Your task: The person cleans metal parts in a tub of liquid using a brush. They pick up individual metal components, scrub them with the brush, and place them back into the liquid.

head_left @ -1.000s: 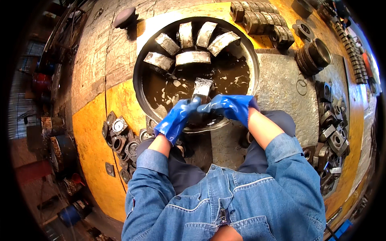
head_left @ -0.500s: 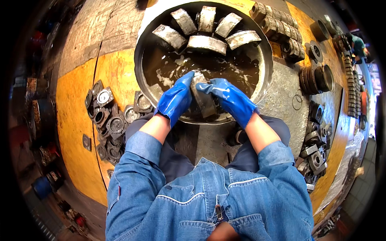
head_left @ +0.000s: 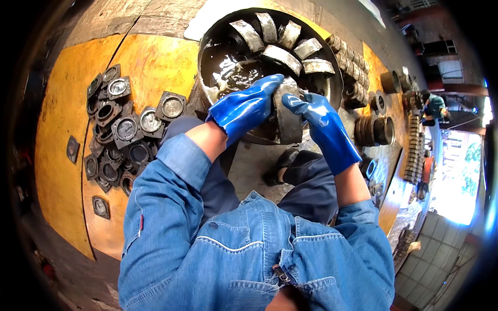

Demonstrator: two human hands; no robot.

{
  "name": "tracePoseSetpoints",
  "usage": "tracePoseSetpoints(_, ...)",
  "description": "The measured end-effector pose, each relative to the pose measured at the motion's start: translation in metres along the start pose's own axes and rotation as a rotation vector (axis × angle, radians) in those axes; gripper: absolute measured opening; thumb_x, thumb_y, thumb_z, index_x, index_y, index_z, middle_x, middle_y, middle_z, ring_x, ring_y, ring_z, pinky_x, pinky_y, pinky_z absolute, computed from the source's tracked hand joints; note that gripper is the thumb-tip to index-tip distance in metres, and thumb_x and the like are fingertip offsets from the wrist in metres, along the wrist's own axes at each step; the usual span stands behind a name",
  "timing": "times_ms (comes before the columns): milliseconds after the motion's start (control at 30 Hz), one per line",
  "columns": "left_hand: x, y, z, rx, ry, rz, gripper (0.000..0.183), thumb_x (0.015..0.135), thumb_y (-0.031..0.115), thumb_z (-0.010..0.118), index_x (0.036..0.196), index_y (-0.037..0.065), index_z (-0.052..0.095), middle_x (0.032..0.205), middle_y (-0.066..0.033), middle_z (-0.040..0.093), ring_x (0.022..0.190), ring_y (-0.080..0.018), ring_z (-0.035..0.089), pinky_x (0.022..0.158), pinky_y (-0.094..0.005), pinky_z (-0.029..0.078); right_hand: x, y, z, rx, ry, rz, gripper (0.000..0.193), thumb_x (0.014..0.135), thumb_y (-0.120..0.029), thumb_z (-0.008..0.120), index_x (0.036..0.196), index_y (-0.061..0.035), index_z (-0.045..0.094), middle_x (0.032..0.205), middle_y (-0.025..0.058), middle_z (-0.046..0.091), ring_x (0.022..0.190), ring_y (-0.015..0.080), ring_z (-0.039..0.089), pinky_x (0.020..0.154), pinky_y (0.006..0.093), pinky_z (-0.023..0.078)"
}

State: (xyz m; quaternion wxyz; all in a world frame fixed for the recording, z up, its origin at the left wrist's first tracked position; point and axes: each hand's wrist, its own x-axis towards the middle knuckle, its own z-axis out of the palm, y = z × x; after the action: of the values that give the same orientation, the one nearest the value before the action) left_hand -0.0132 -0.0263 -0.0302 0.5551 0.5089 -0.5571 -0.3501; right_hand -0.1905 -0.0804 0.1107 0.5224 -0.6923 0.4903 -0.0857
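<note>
1. The curved block (head_left: 288, 111) is the thing in hand; it stands over the near edge of the round tub (head_left: 208, 93), slanting, its lower end toward the wearer; held there, it probably lets drips fall back into the tub, though no drip can be made out.
2. Six pale metal blocks (head_left: 282, 58) sit inside the tub; five form an arc along its far wall, one lies inward of them; that likely leaves the tub's near part, with its dark liquid (head_left: 244, 75), free for handling.
3. Left of the tub lies a loose heap of square parts (head_left: 126, 128) with round centres; right of it, more blocks stand in close rows (head_left: 353, 67), perhaps to save room; nearer on that side is a stack of rings (head_left: 384, 130).
4. The left hand (head_left: 246, 105), in a blue glove, is nearly flat, fingers together, pressed along the block's left side.
5. The right hand (head_left: 317, 116), gloved alike, is partly curled, pinching the block's right edge with a digit over its face; whether its other fingertips reach underneath, I cannot tell.
</note>
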Motion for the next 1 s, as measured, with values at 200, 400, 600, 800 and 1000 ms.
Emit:
tracePoseSetpoints(200, -0.010, 0.008, 0.002, -0.620, -0.068, -0.330, 0.047, 0.111, 0.023, 0.052, 0.153, 0.001, 0.052, 0.147, -0.0192, 0.061, 0.134, -0.0263, 0.061, 0.116, -0.0356, 0.048, -0.014, 0.025, 0.000, -0.317, -0.010, -0.292, 0.042, 0.098, -0.042, 0.074, 0.096, -0.0001, 0.073, 0.077, 0.0054, 0.056, 0.075, 0.0198, 0.053, 0.070, 0.0361, 0.043)
tracePoseSetpoints(400, -0.034, 0.028, -0.012, 0.272, -0.086, -0.031, 0.055, 0.106, 0.023, 0.066, 0.155, 0.004, 0.052, 0.158, -0.0234, 0.053, 0.149, -0.0347, 0.049, 0.125, -0.0412, 0.040, -0.045, -0.001, 0.025, -0.292, 0.069, -0.339, 0.054, 0.097, -0.051, 0.073, 0.092, 0.0027, 0.070, 0.082, 0.0063, 0.057, 0.077, 0.0198, 0.051, 0.071, 0.0359, 0.042)
tracePoseSetpoints(600, -0.034, 0.043, -0.019, 0.115, -0.167, -0.096, 0.051, 0.107, 0.020, 0.063, 0.155, 0.005, 0.052, 0.157, -0.0184, 0.055, 0.147, -0.0308, 0.052, 0.124, -0.0387, 0.040, -0.061, 0.001, 0.035, -0.216, 0.138, -0.150, 0.046, 0.103, -0.045, 0.069, 0.107, 0.0013, 0.070, 0.090, 0.0008, 0.058, 0.086, 0.0148, 0.050, 0.078, 0.0296, 0.043)
tracePoseSetpoints(800, -0.032, 0.041, -0.021, 0.182, -0.202, -0.002, 0.047, 0.109, 0.020, 0.058, 0.154, 0.008, 0.054, 0.155, -0.0138, 0.058, 0.144, -0.0271, 0.056, 0.122, -0.0348, 0.043, -0.066, 0.001, 0.045, -0.179, 0.212, -0.088, 0.048, 0.104, -0.045, 0.067, 0.112, 0.0018, 0.070, 0.096, -0.0004, 0.060, 0.088, 0.0142, 0.049, 0.082, 0.0288, 0.042)
tracePoseSetpoints(1000, -0.026, 0.012, -0.008, 0.340, -0.097, 0.231, 0.042, 0.109, 0.016, 0.058, 0.150, 0.008, 0.057, 0.144, -0.0138, 0.066, 0.130, -0.0241, 0.066, 0.115, -0.0354, 0.050, -0.071, -0.002, 0.050, -0.188, 0.276, -0.068, 0.051, 0.103, -0.049, 0.067, 0.109, 0.0012, 0.069, 0.094, 0.0015, 0.058, 0.089, 0.0156, 0.048, 0.084, 0.0304, 0.042)
